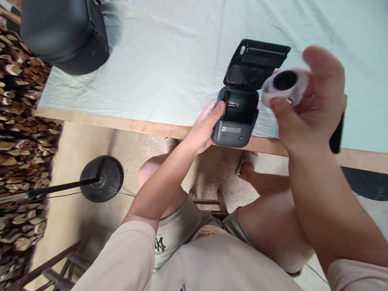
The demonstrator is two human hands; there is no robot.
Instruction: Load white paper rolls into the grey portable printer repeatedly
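A small dark grey label printer [232,133] is in my left hand [207,125], with the thumb over its left rim and the fingers behind it. Its lid [257,60] stands raised, so the paper bay shows, with a printed sticker inside and no roll in it. To the right of the lid, my right hand [315,97] grips a white paper roll [298,87] with a dark core facing me. The thumb presses on the roll's near edge; some of the fingers are hidden behind it. The roll is apart from the bay and slightly blurred.
A black case [65,36] stands on the pale cloth [157,60] at the back left. A dark flat object [337,135], possibly a phone, lies partly behind my right wrist. The table's wooden edge [121,123] runs across. Below are a round stand base [101,180] and stacked firewood [24,141].
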